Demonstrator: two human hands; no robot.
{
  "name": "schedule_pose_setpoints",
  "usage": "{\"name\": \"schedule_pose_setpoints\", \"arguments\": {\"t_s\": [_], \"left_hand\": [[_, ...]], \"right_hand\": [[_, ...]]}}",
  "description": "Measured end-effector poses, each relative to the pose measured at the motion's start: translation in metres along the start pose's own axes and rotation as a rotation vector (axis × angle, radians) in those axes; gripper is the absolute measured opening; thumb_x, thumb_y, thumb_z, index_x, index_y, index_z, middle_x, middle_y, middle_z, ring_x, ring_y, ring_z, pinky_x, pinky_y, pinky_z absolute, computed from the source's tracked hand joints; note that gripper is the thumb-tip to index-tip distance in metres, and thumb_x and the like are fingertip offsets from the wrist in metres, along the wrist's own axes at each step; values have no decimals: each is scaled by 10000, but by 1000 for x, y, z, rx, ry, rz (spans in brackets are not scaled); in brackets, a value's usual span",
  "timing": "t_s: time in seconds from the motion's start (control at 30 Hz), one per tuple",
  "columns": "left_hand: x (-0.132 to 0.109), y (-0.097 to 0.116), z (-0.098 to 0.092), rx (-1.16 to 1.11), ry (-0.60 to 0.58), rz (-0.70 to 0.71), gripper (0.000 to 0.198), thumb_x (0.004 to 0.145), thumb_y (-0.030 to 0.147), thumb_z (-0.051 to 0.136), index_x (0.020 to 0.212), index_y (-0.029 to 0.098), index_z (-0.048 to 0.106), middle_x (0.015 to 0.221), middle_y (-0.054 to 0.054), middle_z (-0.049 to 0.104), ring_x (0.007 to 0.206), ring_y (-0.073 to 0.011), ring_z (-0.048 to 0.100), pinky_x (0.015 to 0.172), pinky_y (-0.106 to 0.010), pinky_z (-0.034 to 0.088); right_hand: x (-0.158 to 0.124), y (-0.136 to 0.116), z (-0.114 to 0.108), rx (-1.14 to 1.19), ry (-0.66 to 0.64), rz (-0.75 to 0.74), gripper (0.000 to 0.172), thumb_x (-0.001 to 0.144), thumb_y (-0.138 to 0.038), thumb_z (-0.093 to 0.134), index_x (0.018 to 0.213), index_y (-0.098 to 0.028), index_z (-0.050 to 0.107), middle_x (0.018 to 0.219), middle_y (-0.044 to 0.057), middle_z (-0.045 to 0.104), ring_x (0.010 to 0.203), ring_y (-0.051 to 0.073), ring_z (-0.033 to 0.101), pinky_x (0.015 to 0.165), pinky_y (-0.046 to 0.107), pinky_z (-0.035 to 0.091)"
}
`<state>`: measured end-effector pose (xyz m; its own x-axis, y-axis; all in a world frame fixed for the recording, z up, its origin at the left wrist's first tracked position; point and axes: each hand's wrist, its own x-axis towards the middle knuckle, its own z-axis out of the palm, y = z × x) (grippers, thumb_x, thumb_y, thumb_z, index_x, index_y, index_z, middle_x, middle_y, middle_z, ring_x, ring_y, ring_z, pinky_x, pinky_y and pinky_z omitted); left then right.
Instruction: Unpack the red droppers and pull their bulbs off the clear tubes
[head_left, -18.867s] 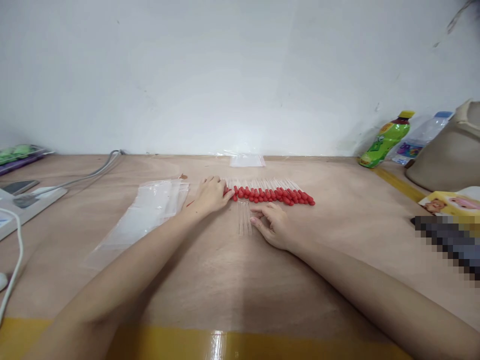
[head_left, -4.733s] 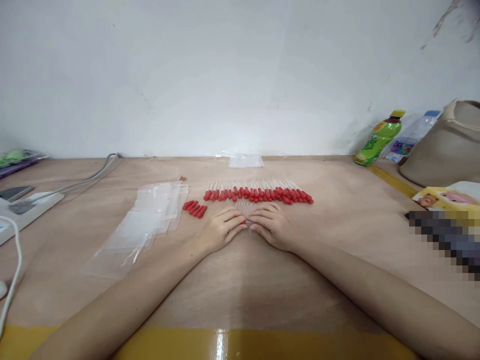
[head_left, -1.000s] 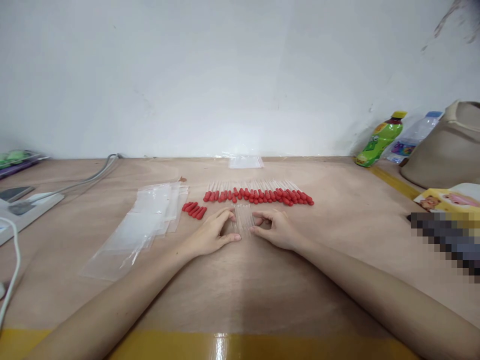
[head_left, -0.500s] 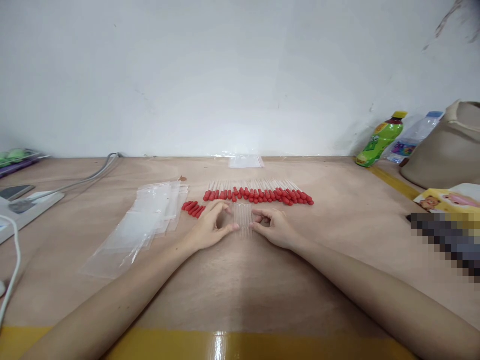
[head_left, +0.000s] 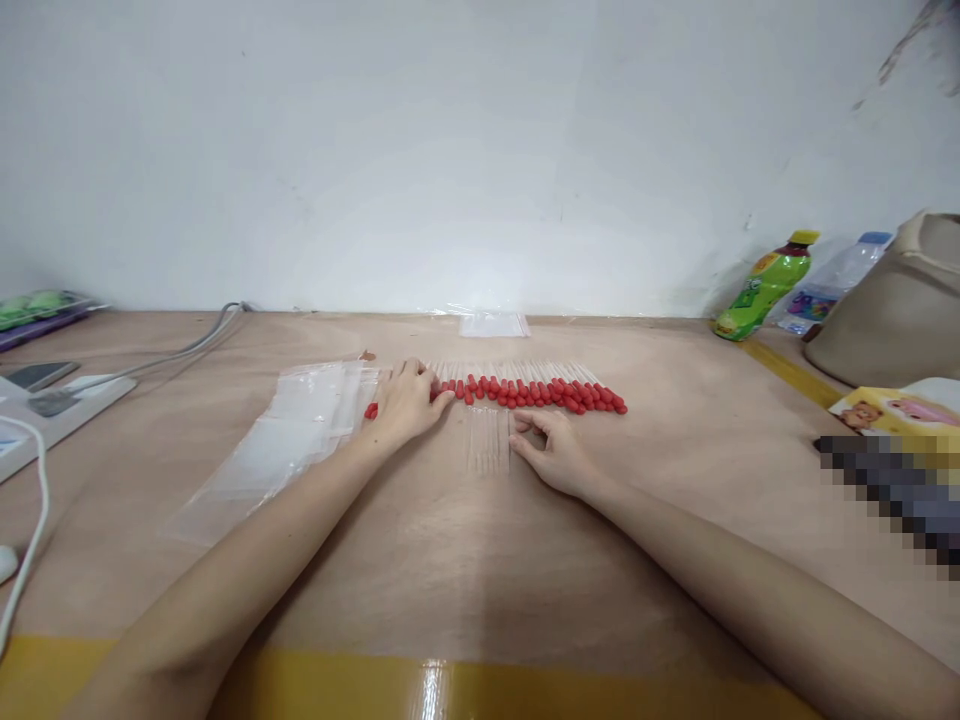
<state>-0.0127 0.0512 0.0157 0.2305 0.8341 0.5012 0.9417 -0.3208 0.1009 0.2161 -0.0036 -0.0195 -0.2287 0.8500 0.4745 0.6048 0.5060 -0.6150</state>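
Observation:
A row of clear droppers with red bulbs [head_left: 541,392] lies across the wooden table [head_left: 465,560]. My left hand [head_left: 405,402] lies palm down over the row's left end and over the loose red bulbs [head_left: 370,411], fingers stretched out flat; only one bulb shows at its edge. A small bunch of bare clear tubes [head_left: 487,447] lies just in front of the row. My right hand [head_left: 553,450] rests on the table at the bunch's right side, fingers loosely curved and apart, fingertips close to the tubes, holding nothing.
A stack of clear plastic bags [head_left: 289,425] lies left of my left hand. Another small bag [head_left: 493,323] sits by the wall. Power strip, cables and phone [head_left: 52,395] are far left. Bottles [head_left: 766,285], a beige bag [head_left: 896,305] and a yellow box [head_left: 896,410] are at the right.
My left hand has left the clear tubes and moved up and left onto the loose red bulbs and the row's left end. My right hand stays beside the tubes.

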Motion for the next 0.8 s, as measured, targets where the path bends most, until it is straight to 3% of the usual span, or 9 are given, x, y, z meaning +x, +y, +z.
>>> {"name": "schedule_pose_setpoints", "arguments": {"t_s": [0.27,0.37,0.53,0.8], "left_hand": [[-24,8,-11,-226,202,-94,201,794,354,522,733,166,558,811,-53,504,852,-207,479,786,-350,405],[-43,13,-18,-345,193,-85,182,808,345,513,767,172,552,828,-38,523,827,-179,502,761,-325,417],[-63,15,-20,-494,56,-160,198,804,371,520,816,175,532,784,-11,577,602,-124,499,557,-267,414],[-65,15,-17,-472,105,-32,157,804,333,532,832,179,541,777,-8,599,683,-135,553,619,-264,438]], "right_hand": [[4,-5,2,-16,-39,-11,277,733,-229,589,1006,-187,593,957,57,644,896,213,554,809,381,434],[5,-8,1,-24,-73,16,312,736,-219,590,1046,-180,580,988,58,643,926,214,547,840,391,426],[8,-8,2,-29,-122,17,323,767,-201,553,1088,-172,563,1040,62,629,978,216,529,881,405,411],[7,-4,2,-14,-143,0,333,787,-186,510,1117,-168,549,1082,74,610,1006,214,529,902,403,418]]}}
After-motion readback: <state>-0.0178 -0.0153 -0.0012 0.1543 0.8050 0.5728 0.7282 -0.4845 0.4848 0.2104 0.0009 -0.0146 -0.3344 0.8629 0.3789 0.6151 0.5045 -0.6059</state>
